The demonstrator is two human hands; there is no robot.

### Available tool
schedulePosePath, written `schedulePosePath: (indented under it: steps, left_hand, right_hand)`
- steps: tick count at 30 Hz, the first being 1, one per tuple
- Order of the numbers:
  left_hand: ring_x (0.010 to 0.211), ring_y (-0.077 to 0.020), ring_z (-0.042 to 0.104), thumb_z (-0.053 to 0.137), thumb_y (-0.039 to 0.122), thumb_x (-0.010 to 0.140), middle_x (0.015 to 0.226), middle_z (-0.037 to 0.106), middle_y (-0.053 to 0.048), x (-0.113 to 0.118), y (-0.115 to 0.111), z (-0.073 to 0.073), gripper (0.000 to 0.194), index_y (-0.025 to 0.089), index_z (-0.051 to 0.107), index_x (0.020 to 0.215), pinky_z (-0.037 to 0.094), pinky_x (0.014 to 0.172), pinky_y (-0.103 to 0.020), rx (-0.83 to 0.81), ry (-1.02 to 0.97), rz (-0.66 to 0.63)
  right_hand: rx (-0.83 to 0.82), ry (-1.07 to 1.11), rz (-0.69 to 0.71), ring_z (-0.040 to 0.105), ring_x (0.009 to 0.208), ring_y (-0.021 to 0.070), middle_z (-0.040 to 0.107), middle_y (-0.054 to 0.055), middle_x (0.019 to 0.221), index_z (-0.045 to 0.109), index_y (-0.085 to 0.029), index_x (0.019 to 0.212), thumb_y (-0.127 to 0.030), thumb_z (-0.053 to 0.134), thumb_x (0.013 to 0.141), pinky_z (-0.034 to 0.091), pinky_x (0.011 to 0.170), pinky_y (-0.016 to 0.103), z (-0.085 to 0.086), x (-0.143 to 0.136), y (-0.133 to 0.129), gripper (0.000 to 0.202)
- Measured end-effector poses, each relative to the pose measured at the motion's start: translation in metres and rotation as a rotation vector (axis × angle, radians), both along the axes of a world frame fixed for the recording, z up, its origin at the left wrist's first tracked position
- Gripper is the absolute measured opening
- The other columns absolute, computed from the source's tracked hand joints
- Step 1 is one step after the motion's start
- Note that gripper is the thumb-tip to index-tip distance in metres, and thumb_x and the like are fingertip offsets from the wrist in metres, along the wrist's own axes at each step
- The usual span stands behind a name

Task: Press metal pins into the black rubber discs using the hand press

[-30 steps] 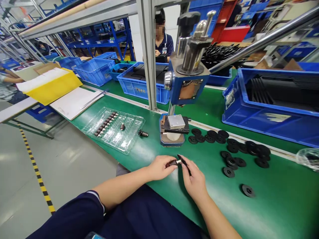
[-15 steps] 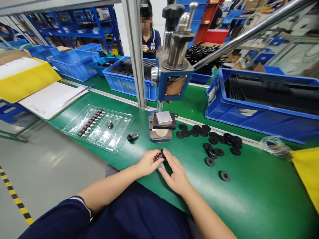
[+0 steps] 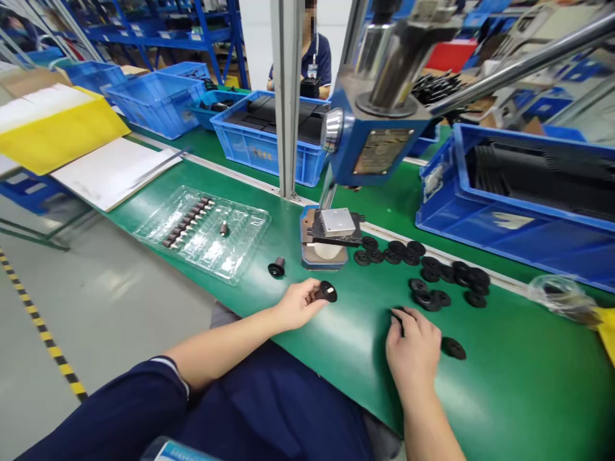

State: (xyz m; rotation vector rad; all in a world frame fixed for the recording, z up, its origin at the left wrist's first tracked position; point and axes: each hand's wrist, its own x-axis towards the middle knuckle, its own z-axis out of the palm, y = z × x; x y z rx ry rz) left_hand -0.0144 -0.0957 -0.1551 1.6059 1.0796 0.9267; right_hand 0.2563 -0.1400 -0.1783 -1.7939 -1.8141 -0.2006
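Note:
My left hand is closed round a dark cylindrical part with a black disc on its end; a small pale spot shows in the disc's middle. To the right, my right hand pinches a black disc at the tabletop, mostly hidden by the fingers. One loose disc lies just right of that hand, and several more discs are scattered beyond it. A similar cylinder with a disc stands on the table left of the press base.
A clear plastic tray holds a row of small brown cylinders plus a single one. The hand press rises in front of me. Blue bins line the back, where another person sits. A metal post stands between.
My right hand has left the part in my left hand and moved right to a black disc among the scattered ones. The left hand keeps the part, its disc now facing me. The view has shifted.

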Motion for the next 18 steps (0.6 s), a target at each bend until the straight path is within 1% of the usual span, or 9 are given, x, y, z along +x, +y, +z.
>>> schedulePosePath:
  steps: [2,4,5,7,9,10,12,15,18]
  left_hand:
    - [0.061,-0.0102,0.053,0.063,0.028,0.084,0.075,0.061,-0.001,-0.001,0.001,-0.002,0.024,0.015,0.059,0.103,0.043,0.059,-0.022,0.029,0.009,0.016]
    - [0.065,-0.0116,0.055,0.063,0.025,0.084,0.079,0.062,-0.002,-0.003,0.002,-0.004,0.023,0.015,0.058,0.103,0.045,0.063,-0.023,0.061,0.018,0.033]
    - [0.067,-0.0121,0.056,0.063,0.025,0.084,0.08,0.063,-0.002,-0.003,0.002,-0.005,0.022,0.015,0.058,0.104,0.046,0.065,-0.024,0.069,0.019,0.04]
    - [0.069,-0.0126,0.057,0.062,0.025,0.085,0.084,0.063,-0.003,-0.004,0.003,-0.007,0.022,0.015,0.057,0.103,0.047,0.067,-0.025,0.067,0.003,0.056]
    - [0.071,-0.0128,0.058,0.061,0.025,0.086,0.085,0.064,-0.004,-0.004,0.003,-0.007,0.021,0.014,0.056,0.103,0.048,0.068,-0.025,0.047,-0.03,0.07]
    - [0.072,-0.0129,0.058,0.061,0.025,0.086,0.085,0.064,-0.004,-0.003,0.003,-0.007,0.021,0.014,0.056,0.103,0.048,0.069,-0.025,0.029,-0.05,0.073]
    - [0.073,-0.013,0.059,0.061,0.026,0.086,0.085,0.064,-0.004,-0.003,0.003,-0.006,0.02,0.014,0.055,0.102,0.048,0.07,-0.024,-0.012,-0.098,0.077]
    - [0.076,-0.013,0.06,0.065,0.028,0.084,0.087,0.064,-0.004,-0.002,0.004,-0.007,0.023,0.015,0.054,0.1,0.049,0.072,-0.025,-0.067,-0.174,0.098]
    - [0.079,-0.0138,0.061,0.073,0.03,0.077,0.087,0.065,-0.004,-0.002,0.005,-0.009,0.03,0.015,0.055,0.096,0.05,0.075,-0.026,-0.104,-0.212,0.122]
  right_hand:
    - [-0.056,0.09,0.119,0.059,0.097,0.025,0.065,0.012,0.107,0.063,-0.016,0.108,-0.03,0.043,0.094,0.047,0.087,0.042,-0.001,-0.016,0.004,0.029]
    - [-0.153,0.207,0.188,0.061,0.084,0.0202,0.066,0.009,0.101,0.056,-0.017,0.122,-0.035,0.046,0.093,0.05,0.076,0.035,0.003,-0.033,0.012,0.036]
    - [-0.201,0.246,0.219,0.061,0.076,0.0182,0.067,0.008,0.097,0.054,-0.018,0.125,-0.038,0.047,0.092,0.051,0.07,0.032,0.005,-0.041,0.018,0.039]
    - [-0.264,0.263,0.281,0.059,0.068,0.0158,0.066,0.007,0.095,0.057,-0.018,0.122,-0.041,0.048,0.091,0.051,0.066,0.031,0.009,-0.052,0.03,0.039]
    - [-0.28,0.232,0.324,0.06,0.074,0.0163,0.064,0.009,0.103,0.063,-0.018,0.113,-0.043,0.047,0.092,0.051,0.07,0.031,0.011,-0.058,0.041,0.036]
    - [-0.278,0.217,0.324,0.06,0.078,0.0173,0.062,0.01,0.107,0.064,-0.017,0.111,-0.044,0.047,0.092,0.051,0.072,0.032,0.012,-0.06,0.045,0.037]
    - [-0.272,0.198,0.298,0.06,0.087,0.0204,0.059,0.011,0.112,0.064,-0.017,0.115,-0.045,0.048,0.092,0.051,0.074,0.034,0.011,-0.063,0.047,0.04]
    - [-0.25,0.136,0.278,0.058,0.095,0.0238,0.058,0.012,0.11,0.062,-0.015,0.12,-0.048,0.049,0.093,0.051,0.079,0.037,0.01,-0.069,0.04,0.044]
    - [-0.191,0.074,0.239,0.057,0.094,0.0246,0.059,0.012,0.099,0.065,-0.013,0.112,-0.053,0.052,0.091,0.05,0.082,0.038,0.007,-0.073,0.031,0.047]
